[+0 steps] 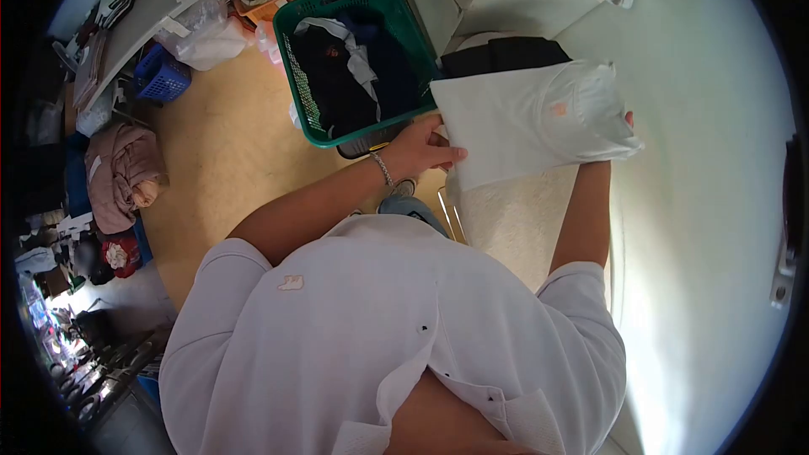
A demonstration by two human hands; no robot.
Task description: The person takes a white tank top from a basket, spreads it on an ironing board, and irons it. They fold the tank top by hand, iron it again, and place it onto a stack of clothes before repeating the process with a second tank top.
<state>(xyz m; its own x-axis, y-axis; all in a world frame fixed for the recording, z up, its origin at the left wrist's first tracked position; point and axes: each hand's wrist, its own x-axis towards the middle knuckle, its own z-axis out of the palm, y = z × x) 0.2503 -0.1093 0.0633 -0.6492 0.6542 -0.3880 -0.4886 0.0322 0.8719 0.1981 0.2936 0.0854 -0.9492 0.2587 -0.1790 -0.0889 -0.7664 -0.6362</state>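
A folded white shirt (506,122) with a small orange mark and a collar at its right end is held between my hands, in front of my body. My left hand (417,147) pinches the near left corner, thumb on top. From below, my right hand (629,119) supports the collar end; the cloth covers most of it and only a fingertip shows at the edge. Just beyond the shirt lies a folded black garment (506,56).
A green plastic basket (308,122) with dark and grey clothes stands ahead of my left hand. At left are a blue basket (163,74), a shelf (139,29) and a pinkish-brown garment pile (122,168). A white wall (699,177) runs close along the right.
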